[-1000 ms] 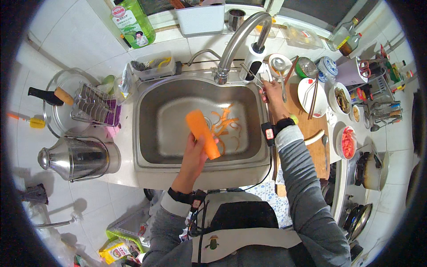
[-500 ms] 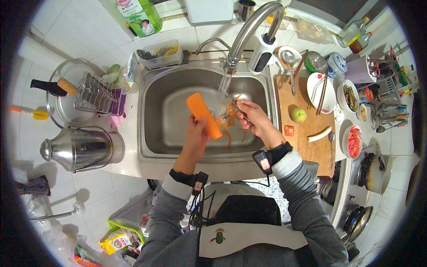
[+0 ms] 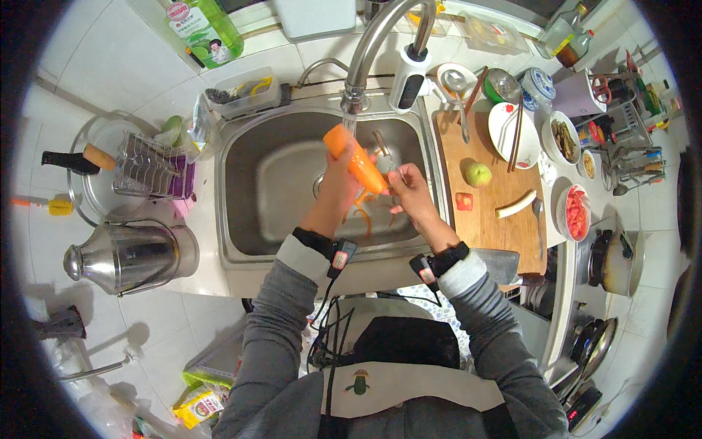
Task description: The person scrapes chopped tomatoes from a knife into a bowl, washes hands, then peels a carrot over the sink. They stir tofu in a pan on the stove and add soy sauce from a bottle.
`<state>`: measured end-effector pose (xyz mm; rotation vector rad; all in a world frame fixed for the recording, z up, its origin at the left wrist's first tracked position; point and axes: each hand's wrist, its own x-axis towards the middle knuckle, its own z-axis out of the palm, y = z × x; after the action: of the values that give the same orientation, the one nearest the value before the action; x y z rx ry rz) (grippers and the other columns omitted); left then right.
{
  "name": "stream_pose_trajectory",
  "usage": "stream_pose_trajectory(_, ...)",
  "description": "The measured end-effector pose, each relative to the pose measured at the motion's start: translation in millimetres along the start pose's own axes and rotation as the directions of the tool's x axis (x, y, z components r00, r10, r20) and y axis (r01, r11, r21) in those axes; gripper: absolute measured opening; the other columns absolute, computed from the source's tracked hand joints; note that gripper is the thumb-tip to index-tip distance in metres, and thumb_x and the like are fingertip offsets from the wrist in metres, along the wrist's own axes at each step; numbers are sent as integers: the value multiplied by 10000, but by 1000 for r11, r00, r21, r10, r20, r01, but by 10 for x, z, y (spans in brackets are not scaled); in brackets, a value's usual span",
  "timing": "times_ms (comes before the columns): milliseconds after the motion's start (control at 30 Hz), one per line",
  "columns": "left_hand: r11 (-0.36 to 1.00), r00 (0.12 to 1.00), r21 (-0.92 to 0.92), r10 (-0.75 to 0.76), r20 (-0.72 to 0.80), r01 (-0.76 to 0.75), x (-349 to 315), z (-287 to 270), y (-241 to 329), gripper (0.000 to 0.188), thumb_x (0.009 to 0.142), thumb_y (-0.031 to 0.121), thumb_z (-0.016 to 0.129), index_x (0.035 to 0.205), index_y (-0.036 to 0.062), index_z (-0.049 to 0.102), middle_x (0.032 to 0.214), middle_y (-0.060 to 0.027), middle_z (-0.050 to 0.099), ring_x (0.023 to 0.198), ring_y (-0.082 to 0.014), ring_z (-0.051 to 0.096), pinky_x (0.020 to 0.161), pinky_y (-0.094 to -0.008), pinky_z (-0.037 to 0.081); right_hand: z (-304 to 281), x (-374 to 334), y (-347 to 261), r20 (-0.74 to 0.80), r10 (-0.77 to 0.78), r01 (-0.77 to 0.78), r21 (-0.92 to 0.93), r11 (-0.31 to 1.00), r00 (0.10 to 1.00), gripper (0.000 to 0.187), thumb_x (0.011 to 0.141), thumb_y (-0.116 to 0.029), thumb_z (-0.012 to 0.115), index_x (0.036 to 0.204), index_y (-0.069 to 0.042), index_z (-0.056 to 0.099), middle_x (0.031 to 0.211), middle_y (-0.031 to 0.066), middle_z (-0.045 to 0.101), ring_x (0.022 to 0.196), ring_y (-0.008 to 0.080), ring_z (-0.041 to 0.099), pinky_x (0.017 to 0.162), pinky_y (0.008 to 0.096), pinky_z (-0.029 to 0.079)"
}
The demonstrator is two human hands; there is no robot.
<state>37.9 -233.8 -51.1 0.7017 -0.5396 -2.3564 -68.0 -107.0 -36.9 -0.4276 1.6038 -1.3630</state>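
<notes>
A peeled-looking orange carrot [image 3: 363,170] is gripped in my left hand [image 3: 335,192], tilted over the sink [image 3: 281,219] with its thick end under the running tap [image 3: 354,95]. The fingers of my right hand [image 3: 415,199] are closed around the handle of a metal peeler [image 3: 382,144], whose head points up and away beside the carrot. My right fingertips are close to the carrot's narrow end; whether they touch it I cannot tell. Below the carrot, thin orange peel strips [image 3: 360,214] hang or lie in the basin.
Right of the sink, a wooden cutting board [image 3: 482,219] bears a yellow-green fruit [image 3: 478,174], a white stalk piece [image 3: 516,205] and a cleaver [image 3: 497,265]. Bowls stand beyond it, one with cut red pieces [image 3: 577,214]. On the left are a steel canister [image 3: 124,256] and a wire rack [image 3: 150,168].
The carrot has moved away from me, up under the water stream. My right hand with the peeler has come lower toward the carrot's narrow end. The whole view has shifted slightly.
</notes>
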Motion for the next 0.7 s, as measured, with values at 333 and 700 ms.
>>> stream_pose_trajectory(333, 965, 965, -22, 258, -53, -260, 145, -19, 230, 388, 919, 258, 575, 1205, 103, 364, 1077, -59, 483, 1059, -216, 507, 926, -420, 439, 385, 286, -207, 126, -3, -24, 214, 977, 992, 372, 926, -267, 566, 1236, -98, 448, 1099, 60, 566, 800, 131, 627, 498, 225, 482)
stream_pose_trajectory(700, 917, 948, 244, 305, 86, -317, 105, -88, -44, 449, 872, 245, 636, 1259, 215, 411, 1118, -43, 523, 985, -183, 550, 754, -363, 521, -365, 165, -135, 124, 118, -131, 102, 986, 985, 355, 934, -280, 542, 1220, -80, 477, 1062, 86, 624, 781, 161, 664, 481, 188, 522)
